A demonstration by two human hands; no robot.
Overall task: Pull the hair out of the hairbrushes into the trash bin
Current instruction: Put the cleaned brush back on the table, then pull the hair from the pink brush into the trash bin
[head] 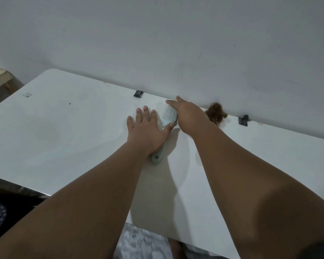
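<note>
A pale mint hairbrush (169,115) lies bristles up on the white table (73,131), its handle pointing toward me. My left hand (146,130) rests flat on the table with fingers spread, its palm over the handle and its thumb against the brush's neck. My right hand (188,116) hovers palm down over the right side of the brush head, fingers stretched across its far end. A second brush, covered in a clump of brown hair (215,114), lies by the wall just right of my right hand. No trash bin is in view.
The table stands against a white wall (176,43). Two dark clips (138,93) (243,120) sit on its far edge. A beige box (0,79) stands at the far left. Patterned fabric (142,242) shows below the table's near edge.
</note>
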